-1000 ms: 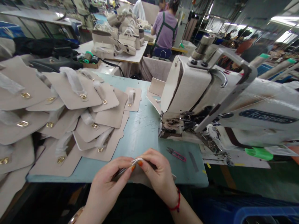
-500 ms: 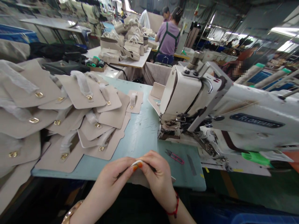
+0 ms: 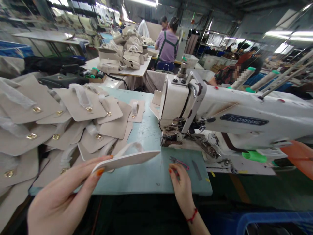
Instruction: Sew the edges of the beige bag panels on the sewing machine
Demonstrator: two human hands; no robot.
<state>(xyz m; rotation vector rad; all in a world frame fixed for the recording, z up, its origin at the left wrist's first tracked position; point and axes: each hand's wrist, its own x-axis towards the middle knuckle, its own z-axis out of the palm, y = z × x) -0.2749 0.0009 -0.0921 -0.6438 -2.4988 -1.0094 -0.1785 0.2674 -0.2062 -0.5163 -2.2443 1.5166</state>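
My left hand (image 3: 66, 192) pinches a beige flap (image 3: 127, 159) by its near end, thumb on top, holding it flat and edge-on above the front of the blue-green table (image 3: 146, 137). My right hand (image 3: 181, 186) lies on the table with fingers loose, gripping nothing, its fingertips at the pink snips (image 3: 179, 161) (touching or just short, I cannot tell). The sewing machine (image 3: 220, 114) stands just behind, with stacked flaps (image 3: 61, 120) to my left.

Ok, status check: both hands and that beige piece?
Left hand pinching beige flap above the table. Right hand flat on table, fingertips at pink snips. Nothing between hands.
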